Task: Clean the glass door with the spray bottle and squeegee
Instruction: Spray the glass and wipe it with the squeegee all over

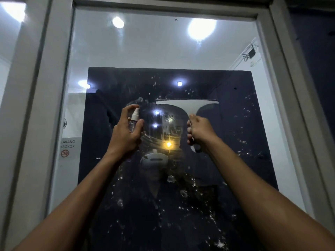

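The glass door (226,124) fills the view, its pane speckled with white spray droplets over a dark backing. My left hand (125,131) grips a small clear spray bottle (134,116) with a white nozzle, one finger curled above the nozzle, held close to the glass. My right hand (199,131) grips the handle of a white squeegee (186,105), whose wide blade is level against the glass above that hand. A misted, streaked patch lies between the two hands.
A grey door frame (45,105) borders the pane on the left, top and right. A no-smoking sticker (66,148) sits at the pane's left edge. Ceiling lights and a person's reflection show in the glass.
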Available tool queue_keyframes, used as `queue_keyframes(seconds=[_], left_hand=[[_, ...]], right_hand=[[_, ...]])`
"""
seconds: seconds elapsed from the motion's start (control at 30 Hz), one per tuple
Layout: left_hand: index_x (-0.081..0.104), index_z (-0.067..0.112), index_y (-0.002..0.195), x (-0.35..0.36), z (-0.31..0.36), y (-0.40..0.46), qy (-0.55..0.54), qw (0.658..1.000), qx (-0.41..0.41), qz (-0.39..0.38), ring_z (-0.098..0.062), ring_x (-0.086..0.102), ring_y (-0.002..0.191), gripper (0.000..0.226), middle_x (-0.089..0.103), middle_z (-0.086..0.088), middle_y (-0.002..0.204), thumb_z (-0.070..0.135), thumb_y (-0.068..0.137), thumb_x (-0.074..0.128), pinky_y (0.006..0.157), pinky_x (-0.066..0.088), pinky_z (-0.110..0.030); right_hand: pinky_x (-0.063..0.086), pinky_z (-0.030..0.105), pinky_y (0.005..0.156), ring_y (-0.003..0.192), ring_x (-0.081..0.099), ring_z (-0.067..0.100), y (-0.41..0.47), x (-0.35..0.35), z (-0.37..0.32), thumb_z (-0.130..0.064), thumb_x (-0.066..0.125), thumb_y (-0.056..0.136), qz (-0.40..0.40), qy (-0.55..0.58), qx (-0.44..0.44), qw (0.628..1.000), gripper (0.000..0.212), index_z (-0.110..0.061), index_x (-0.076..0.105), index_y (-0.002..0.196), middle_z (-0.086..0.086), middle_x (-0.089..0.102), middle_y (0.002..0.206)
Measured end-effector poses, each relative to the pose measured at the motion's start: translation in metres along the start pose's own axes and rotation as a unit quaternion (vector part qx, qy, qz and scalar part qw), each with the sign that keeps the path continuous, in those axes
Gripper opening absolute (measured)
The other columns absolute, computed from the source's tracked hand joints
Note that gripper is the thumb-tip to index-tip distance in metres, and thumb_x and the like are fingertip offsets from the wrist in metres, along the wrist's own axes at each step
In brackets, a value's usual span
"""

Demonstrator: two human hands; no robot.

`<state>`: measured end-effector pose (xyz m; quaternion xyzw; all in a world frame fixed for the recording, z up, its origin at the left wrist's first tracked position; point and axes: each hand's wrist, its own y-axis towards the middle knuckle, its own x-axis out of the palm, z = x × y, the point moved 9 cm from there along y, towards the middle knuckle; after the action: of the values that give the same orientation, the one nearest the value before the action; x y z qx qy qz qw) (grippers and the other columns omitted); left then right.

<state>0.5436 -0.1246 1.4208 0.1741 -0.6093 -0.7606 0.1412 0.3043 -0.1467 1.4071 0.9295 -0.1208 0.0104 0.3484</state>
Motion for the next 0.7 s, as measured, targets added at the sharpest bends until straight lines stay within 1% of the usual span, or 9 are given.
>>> queue_keyframes(seconds=[0.2,0.3,0.37,0.4,0.47,0.5,0.57,0.63,0.7], left_hand=[[0.044,0.034,0.135,0.006,-0.005,-0.012,0.000,1.000,-0.008,-0.005,-0.036,0.063,0.061,0.038,0.065,-0.006,0.090,0.021,0.101,0.058,0.059,0.058,-0.056],[0.045,0.030,0.138,0.011,-0.009,-0.017,0.015,1.000,-0.008,-0.006,-0.018,0.065,0.064,0.040,0.061,0.018,0.102,0.023,0.101,0.059,0.067,0.060,-0.050],[0.045,0.028,0.138,0.015,-0.008,-0.019,0.018,1.000,-0.001,-0.015,-0.008,0.064,0.065,0.041,0.056,0.025,0.106,0.023,0.101,0.060,0.066,0.060,-0.044],[0.045,0.028,0.139,0.017,-0.007,-0.020,0.018,1.000,0.002,-0.021,-0.008,0.064,0.065,0.041,0.056,0.025,0.105,0.022,0.101,0.060,0.064,0.059,-0.043],[0.045,0.027,0.139,0.017,-0.005,-0.021,0.018,0.999,0.007,-0.027,-0.010,0.064,0.066,0.041,0.056,0.025,0.104,0.022,0.101,0.060,0.063,0.060,-0.043],[0.045,0.027,0.139,0.017,-0.004,-0.021,0.022,0.999,0.008,-0.026,-0.011,0.064,0.067,0.041,0.056,0.025,0.105,0.022,0.101,0.060,0.065,0.060,-0.044],[0.045,0.028,0.138,0.014,-0.002,-0.019,0.025,0.999,0.005,-0.021,-0.020,0.066,0.070,0.041,0.056,0.023,0.104,0.021,0.100,0.060,0.068,0.061,-0.049],[0.045,0.028,0.138,0.010,-0.001,-0.015,0.022,1.000,0.000,-0.015,-0.033,0.066,0.067,0.041,0.058,0.020,0.102,0.019,0.100,0.060,0.067,0.060,-0.055],[0.044,0.028,0.137,0.008,0.000,-0.012,0.023,1.000,0.002,-0.011,-0.037,0.065,0.064,0.040,0.060,0.012,0.095,0.018,0.101,0.060,0.064,0.059,-0.056]], right_hand=[[0.038,0.027,0.041,0.046,0.042,0.013,-0.029,-0.015,0.067,-0.036,0.036,0.109,0.023,-0.073,0.016,0.997,0.040,-0.010,0.053,0.084,0.004,0.046,0.062],[0.045,0.031,0.048,0.050,0.050,0.017,-0.044,-0.028,0.100,-0.039,0.039,0.107,0.026,-0.151,-0.001,0.988,0.043,-0.010,0.057,0.081,0.005,0.052,0.062],[0.049,0.036,0.060,0.060,0.054,0.018,-0.046,-0.039,0.108,-0.041,0.040,0.106,0.033,-0.206,-0.017,0.978,0.046,-0.010,0.060,0.080,0.004,0.056,0.066],[0.049,0.032,0.062,0.061,0.055,0.017,-0.046,-0.045,0.105,-0.042,0.040,0.106,0.039,-0.224,-0.031,0.973,0.046,-0.011,0.060,0.078,0.003,0.057,0.066],[0.040,0.017,0.051,0.058,0.052,0.016,-0.045,-0.055,0.087,-0.041,0.041,0.105,0.057,-0.257,-0.084,0.961,0.048,-0.015,0.056,0.068,0.002,0.056,0.063],[0.036,0.018,0.047,0.058,0.051,0.017,-0.043,-0.057,0.074,-0.041,0.042,0.105,0.066,-0.274,-0.116,0.952,0.049,-0.015,0.053,0.065,0.003,0.056,0.062],[0.039,0.030,0.053,0.060,0.054,0.021,-0.036,-0.056,0.044,-0.043,0.043,0.105,0.066,-0.316,-0.174,0.930,0.051,-0.012,0.051,0.065,0.007,0.059,0.062],[0.041,0.036,0.060,0.068,0.060,0.025,-0.025,-0.041,0.014,-0.048,0.041,0.104,0.034,-0.363,-0.223,0.904,0.051,-0.016,0.054,0.066,0.003,0.061,0.066],[0.039,0.038,0.065,0.080,0.062,0.024,-0.010,-0.017,-0.007,-0.057,0.037,0.102,-0.021,-0.436,-0.250,0.865,0.049,-0.025,0.064,0.076,0.001,0.067,0.080]])
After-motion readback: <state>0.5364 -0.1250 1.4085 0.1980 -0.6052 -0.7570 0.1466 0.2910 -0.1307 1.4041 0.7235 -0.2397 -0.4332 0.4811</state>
